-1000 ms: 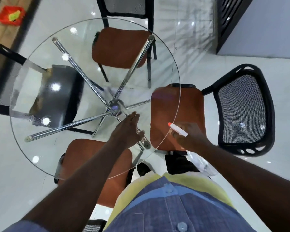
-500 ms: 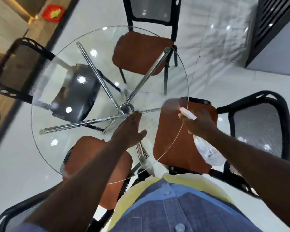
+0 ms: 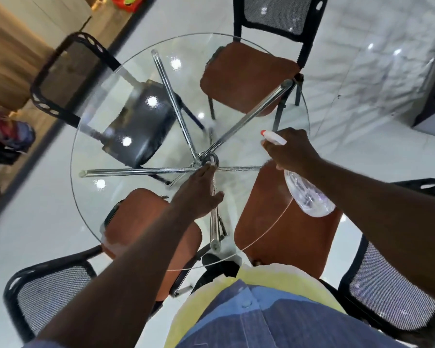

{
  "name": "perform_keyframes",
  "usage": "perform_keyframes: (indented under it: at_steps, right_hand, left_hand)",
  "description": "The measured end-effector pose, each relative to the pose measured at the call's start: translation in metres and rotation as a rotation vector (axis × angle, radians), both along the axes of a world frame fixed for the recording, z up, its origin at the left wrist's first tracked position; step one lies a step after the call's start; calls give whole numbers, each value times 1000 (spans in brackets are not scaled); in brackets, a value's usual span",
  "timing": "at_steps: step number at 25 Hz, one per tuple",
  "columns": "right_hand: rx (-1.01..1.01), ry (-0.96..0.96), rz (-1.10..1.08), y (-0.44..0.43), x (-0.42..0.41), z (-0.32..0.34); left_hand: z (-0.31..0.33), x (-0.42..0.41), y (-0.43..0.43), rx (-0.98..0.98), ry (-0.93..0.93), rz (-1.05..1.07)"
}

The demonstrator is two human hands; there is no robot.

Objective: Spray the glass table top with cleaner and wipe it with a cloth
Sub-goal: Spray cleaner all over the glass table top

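A round glass table top (image 3: 126, 209) on crossed chrome legs (image 3: 176, 109) fills the middle of the head view. My left hand (image 3: 199, 194) lies flat on the glass near its centre, fingers straight, holding nothing. My right hand (image 3: 290, 151) grips a clear spray bottle (image 3: 308, 194) above the right side of the table. The bottle's white head with its red nozzle tip (image 3: 263, 133) points left, toward the centre of the glass. No cloth is visible.
Several black mesh chairs with brown seats stand around the table: one at the far side (image 3: 249, 79), one near right (image 3: 286, 222), one near left (image 3: 148, 222), one with a dark seat at left (image 3: 141, 126). White tiled floor (image 3: 35, 197) surrounds them. Bags (image 3: 8, 136) lie far left.
My right hand has carried the spray bottle from beyond the table's right edge to over the glass. My left hand has stayed flat near the centre. The camera view has shifted.
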State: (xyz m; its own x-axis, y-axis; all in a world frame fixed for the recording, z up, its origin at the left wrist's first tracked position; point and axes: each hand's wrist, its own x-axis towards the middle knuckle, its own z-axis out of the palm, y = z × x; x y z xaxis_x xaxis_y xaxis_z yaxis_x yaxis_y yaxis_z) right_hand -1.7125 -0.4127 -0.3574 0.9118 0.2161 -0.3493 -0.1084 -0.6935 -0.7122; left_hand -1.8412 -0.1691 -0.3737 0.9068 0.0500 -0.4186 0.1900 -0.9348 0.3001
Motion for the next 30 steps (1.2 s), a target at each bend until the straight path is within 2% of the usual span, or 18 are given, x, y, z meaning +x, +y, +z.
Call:
perform_keyframes:
  at_steps: [6, 9, 12, 15, 19, 23, 25, 30]
  right_hand:
    - [22, 10, 14, 30, 9, -6]
    - [30, 82, 24, 46, -1, -6]
    - [36, 130, 151, 73, -21, -2]
    - [24, 98, 240, 105, -45, -3]
    - [-5, 67, 205, 169, -80, 1]
    - [51, 84, 147, 230, -113, 10]
    - [37, 71, 198, 265, -132, 11]
    - [1, 43, 140, 335, -176, 10]
  left_hand:
    - [0, -13, 17, -1, 12, 64]
    - [4, -30, 31, -13, 7, 131]
    - [7, -57, 53, -21, 11, 216]
    - [10, -81, 79, -59, 18, 271]
    - [14, -115, 127, -92, -23, 346]
    - [9, -147, 178, -129, -47, 387]
    - [2, -166, 209, -158, -44, 410]
    - [-10, -206, 269, -208, -56, 400]
